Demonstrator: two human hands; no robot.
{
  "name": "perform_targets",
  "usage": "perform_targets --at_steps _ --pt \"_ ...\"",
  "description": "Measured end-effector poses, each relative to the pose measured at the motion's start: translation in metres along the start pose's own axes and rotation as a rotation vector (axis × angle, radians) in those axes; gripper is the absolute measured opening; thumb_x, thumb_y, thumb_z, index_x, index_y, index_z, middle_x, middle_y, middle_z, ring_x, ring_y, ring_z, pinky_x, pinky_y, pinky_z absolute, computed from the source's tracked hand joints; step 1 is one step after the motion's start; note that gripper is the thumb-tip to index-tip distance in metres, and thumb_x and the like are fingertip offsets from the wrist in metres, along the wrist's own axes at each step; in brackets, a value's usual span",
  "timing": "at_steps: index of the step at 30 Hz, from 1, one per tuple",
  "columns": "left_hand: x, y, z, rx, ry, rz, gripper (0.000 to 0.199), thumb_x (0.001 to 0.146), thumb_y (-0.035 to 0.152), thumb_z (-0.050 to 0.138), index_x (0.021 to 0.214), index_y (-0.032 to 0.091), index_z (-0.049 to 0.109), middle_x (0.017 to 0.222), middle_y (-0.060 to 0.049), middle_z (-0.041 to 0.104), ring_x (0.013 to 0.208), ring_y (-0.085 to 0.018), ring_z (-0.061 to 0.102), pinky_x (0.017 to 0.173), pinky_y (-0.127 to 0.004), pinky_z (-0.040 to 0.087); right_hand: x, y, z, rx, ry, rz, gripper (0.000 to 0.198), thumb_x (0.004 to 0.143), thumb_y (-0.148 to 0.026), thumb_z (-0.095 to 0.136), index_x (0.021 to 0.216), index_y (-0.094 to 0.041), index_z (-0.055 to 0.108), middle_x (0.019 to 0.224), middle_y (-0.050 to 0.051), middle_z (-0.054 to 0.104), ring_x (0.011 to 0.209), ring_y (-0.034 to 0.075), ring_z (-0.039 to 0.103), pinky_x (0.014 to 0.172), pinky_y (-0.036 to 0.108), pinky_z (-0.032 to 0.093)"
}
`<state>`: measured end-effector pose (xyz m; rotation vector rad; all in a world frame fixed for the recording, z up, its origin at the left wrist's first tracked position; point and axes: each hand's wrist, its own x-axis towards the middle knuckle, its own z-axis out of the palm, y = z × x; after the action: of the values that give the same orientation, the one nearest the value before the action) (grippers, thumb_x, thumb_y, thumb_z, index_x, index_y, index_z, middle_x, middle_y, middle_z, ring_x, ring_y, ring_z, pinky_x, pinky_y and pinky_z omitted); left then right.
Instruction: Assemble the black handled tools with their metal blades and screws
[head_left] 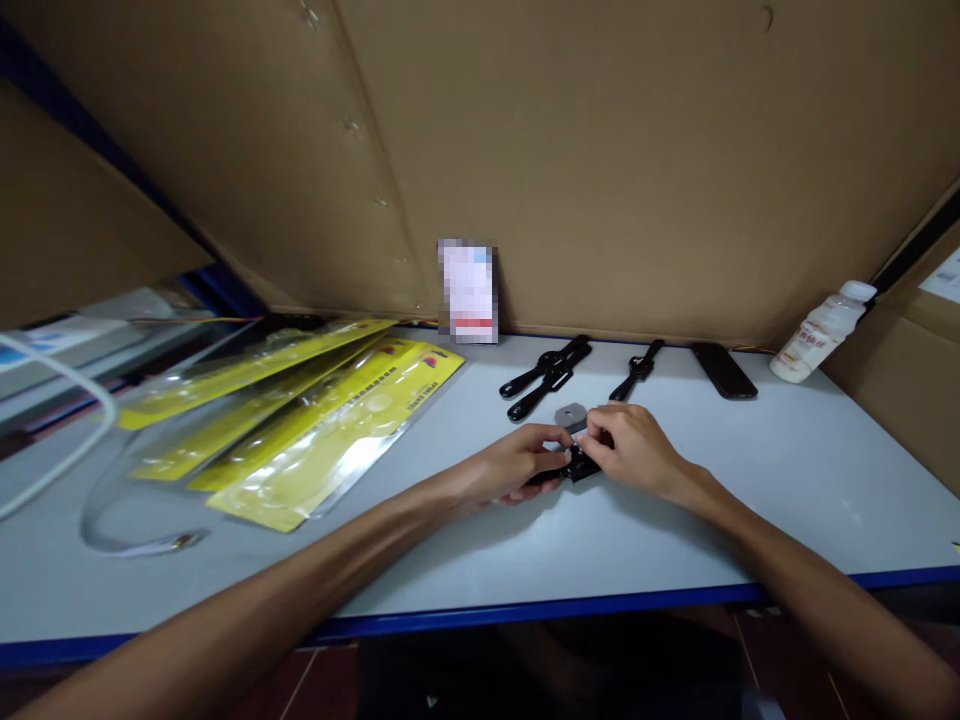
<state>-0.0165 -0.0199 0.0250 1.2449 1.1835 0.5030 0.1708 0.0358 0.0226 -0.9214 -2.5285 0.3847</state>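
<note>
1. Spokeshave, black: between the two hands, over the near part of the tabletop; whether it touches the surface cannot be told.
2. Left hand: fingers wrapped about the left end of the spokeshave, thumb and forefinger at its middle.
3. Right hand: thumb and bent fingers gathered at the tool's middle; the part pinched, if any, is hidden.
4. Grey metal plate, holed: just beyond the fingertips.
5. Spokeshave pair and single spokeshave: behind the hands, left of a dark phone and a tilted bottle.
6. Yellow blister packs: overlapping, left of the hands, near a white cable.
</note>
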Motion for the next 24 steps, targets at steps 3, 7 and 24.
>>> perform_targets --at_steps 3,7,24 --pt "0.000 0.001 0.000 0.000 -0.004 0.003 0.022 0.091 0.036 0.054 0.102 0.018 0.052 0.061 0.007 0.051 0.034 -0.003 0.028 0.031 -0.016 0.014 -0.002 -0.002 0.004 -0.110 0.022 -0.032 0.028 0.088 -0.018 0.057 0.060 -0.019 0.055 0.064 0.002 0.060 0.067 0.016 0.050 0.062 0.030 0.032" --pt "0.000 0.000 0.000 -0.010 -0.001 -0.005 0.018 0.092 0.034 0.052 0.100 0.019 0.051 0.060 0.008 0.050 0.034 -0.003 0.027 0.032 -0.016 0.013 -0.002 -0.002 -0.001 -0.120 0.044 -0.004 0.030 0.092 -0.020 0.055 0.062 -0.019 0.061 0.066 0.003 0.062 0.067 0.016 0.052 0.062 0.031 0.032" --pt "0.002 -0.006 -0.002 0.020 -0.011 0.010 0.021 0.091 0.036 0.053 0.104 0.019 0.052 0.061 0.007 0.051 0.034 -0.003 0.028 0.031 -0.016 0.015 0.003 -0.008 0.001 0.283 -0.034 0.232 0.018 0.085 -0.020 0.069 0.068 -0.018 0.062 0.064 -0.002 0.063 0.059 0.011 0.052 0.057 0.027 0.033"
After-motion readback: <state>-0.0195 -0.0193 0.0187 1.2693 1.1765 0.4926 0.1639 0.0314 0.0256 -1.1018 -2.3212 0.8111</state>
